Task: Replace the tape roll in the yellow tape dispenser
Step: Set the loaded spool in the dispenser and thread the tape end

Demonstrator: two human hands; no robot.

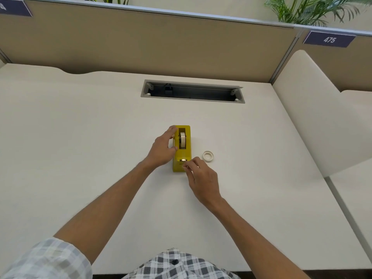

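The yellow tape dispenser (186, 152) stands on the white desk (80, 137), cutter end toward me. A cream tape roll (182, 140) sits upright in its well. My left hand (163, 150) grips the dispenser's left side, fingers wrapped around its far end. My right hand (201, 178) is at the cutter end, thumb and forefinger pinched together at the blade; a tape end between them is too small to make out. A second, thin tape roll (208, 156) lies flat on the desk, just right of the dispenser.
A grey cable slot (193, 91) is cut into the desk behind the dispenser. A tan partition (161, 43) closes the back. A cream divider (322, 109) rises on the right. Plants show above the partition.
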